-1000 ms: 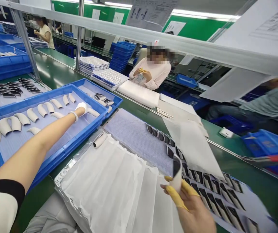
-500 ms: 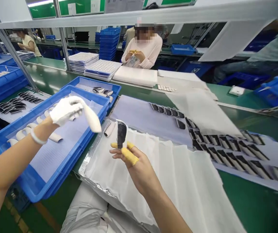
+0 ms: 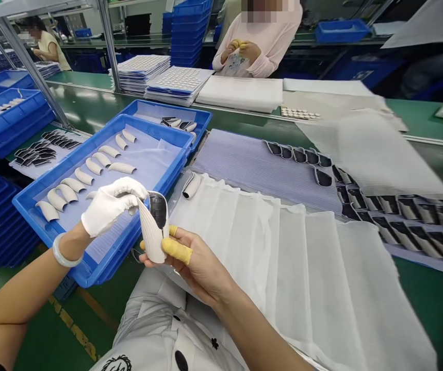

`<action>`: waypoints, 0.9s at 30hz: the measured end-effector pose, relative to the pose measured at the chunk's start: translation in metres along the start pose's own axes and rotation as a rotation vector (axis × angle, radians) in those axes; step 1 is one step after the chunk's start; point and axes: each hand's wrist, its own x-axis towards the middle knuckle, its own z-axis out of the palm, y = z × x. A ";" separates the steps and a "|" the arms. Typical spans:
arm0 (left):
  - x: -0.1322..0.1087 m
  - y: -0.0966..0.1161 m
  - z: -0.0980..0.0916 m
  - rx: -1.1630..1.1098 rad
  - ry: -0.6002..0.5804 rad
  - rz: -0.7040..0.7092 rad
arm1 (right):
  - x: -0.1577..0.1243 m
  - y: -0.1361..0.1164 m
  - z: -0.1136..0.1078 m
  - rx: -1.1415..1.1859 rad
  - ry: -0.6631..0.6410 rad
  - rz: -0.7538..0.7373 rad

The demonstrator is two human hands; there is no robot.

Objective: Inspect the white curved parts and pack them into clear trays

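Pinching a curved white shell (image 3: 151,232) with a dark woven inner face, yellow finger cots (image 3: 177,251) on the right hand (image 3: 192,268) close around its lower end, while the curled fingers of the white-gloved left hand (image 3: 111,206) press its upper tip. Its long axis stands nearly upright, the narrow tip pointing up. It sits just beside a blue plastic tray (image 3: 89,263) holding rows of matching shells (image 3: 93,166), above a pleated white cloth (image 3: 294,288) on the green desk (image 3: 426,268).
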 end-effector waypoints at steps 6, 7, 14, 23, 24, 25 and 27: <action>-0.019 0.010 0.022 0.181 0.197 -0.101 | -0.001 0.000 0.006 -0.080 0.114 -0.087; -0.025 0.011 0.027 0.188 0.170 -0.153 | -0.001 0.000 0.007 -0.098 0.135 -0.112; -0.043 0.014 0.048 0.128 0.166 -0.206 | -0.010 0.000 0.015 -0.195 0.164 -0.129; -0.043 0.019 0.053 0.070 0.361 -0.128 | -0.015 0.001 0.020 -0.182 0.159 -0.121; -0.044 0.018 0.053 0.060 0.358 -0.124 | -0.014 0.002 0.019 -0.169 0.148 -0.118; -0.044 0.018 0.053 0.050 0.354 -0.125 | -0.013 0.003 0.017 -0.146 0.128 -0.110; -0.044 0.017 0.052 0.046 0.373 -0.132 | -0.010 0.006 0.012 -0.067 0.054 -0.085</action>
